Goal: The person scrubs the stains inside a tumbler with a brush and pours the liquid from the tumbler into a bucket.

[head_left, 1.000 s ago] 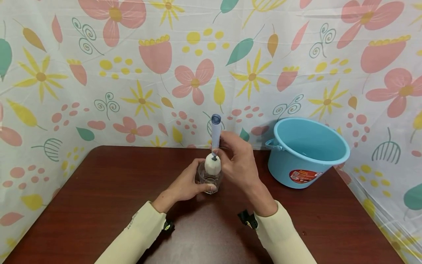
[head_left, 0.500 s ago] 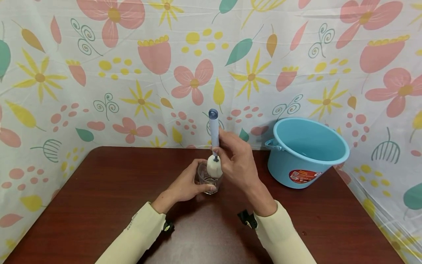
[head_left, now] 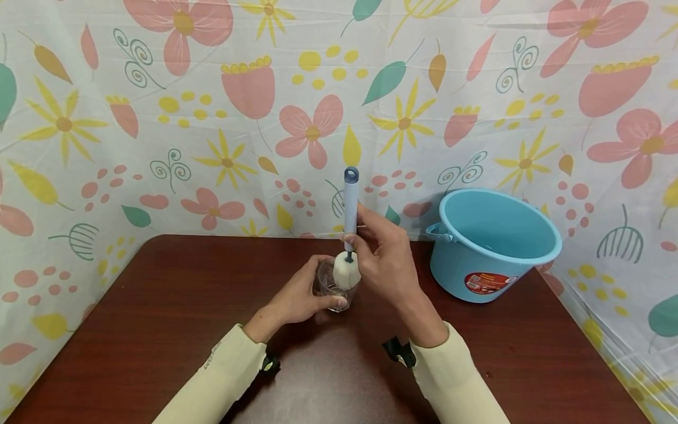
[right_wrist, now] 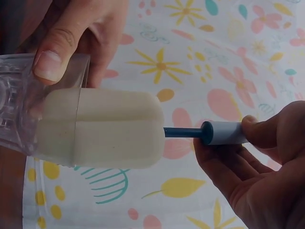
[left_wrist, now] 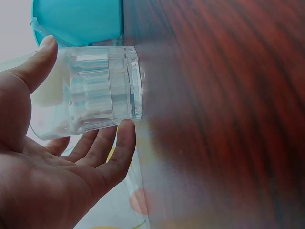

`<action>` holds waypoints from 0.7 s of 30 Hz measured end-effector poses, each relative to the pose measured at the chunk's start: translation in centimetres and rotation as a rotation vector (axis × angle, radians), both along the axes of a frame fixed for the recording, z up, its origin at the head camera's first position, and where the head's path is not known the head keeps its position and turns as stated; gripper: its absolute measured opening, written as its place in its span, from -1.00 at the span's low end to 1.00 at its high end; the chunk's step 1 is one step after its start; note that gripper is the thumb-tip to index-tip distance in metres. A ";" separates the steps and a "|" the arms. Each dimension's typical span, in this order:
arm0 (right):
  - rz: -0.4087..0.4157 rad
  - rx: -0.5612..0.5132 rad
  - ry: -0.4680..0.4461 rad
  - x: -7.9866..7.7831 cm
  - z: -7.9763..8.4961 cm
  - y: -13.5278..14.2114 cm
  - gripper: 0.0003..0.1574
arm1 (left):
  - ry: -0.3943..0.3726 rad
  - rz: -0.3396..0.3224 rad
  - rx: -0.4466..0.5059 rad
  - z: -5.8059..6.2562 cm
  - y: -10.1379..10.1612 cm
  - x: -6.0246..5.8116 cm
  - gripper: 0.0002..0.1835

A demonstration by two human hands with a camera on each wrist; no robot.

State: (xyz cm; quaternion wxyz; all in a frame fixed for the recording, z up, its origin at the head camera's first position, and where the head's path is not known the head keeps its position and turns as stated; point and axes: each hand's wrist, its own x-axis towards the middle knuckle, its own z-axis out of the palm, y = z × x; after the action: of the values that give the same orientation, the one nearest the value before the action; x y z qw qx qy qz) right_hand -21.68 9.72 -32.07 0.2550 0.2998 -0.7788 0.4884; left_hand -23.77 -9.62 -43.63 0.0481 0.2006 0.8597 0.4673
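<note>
A clear drinking glass (head_left: 329, 287) stands upright on the brown table, gripped by my left hand (head_left: 296, 297) with the thumb on the near side and the fingers on the far side. In the left wrist view the base of the glass (left_wrist: 100, 90) meets the tabletop. My right hand (head_left: 386, 259) pinches the pale handle of a sponge cup brush (head_left: 351, 206) between thumb and fingers. Its white sponge head (right_wrist: 114, 126) sits partly inside the mouth of the glass, with the upper part sticking out. The handle stands nearly upright.
A light blue bucket (head_left: 492, 235) with a red label stands at the back right of the table (head_left: 180, 306), beyond my right hand. A floral cloth (head_left: 318, 76) hangs behind the table and along its sides.
My right hand has shifted the brush: its handle top dipped left, then swung right and up. The sponge has moved slightly right and lower in the glass. The left hand stays put.
</note>
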 end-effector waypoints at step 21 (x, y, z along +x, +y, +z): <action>-0.018 -0.052 -0.108 0.3 0.3 0.5 -0.33 | 0.007 0.004 0.023 0.2 0.2 0.2 -0.08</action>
State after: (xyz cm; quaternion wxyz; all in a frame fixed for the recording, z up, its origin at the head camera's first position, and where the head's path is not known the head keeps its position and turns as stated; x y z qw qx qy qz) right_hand -21.36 10.19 -31.81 0.2245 0.2593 -0.7813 0.5215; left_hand -23.58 -9.41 -43.42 0.0418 0.2011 0.8549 0.4765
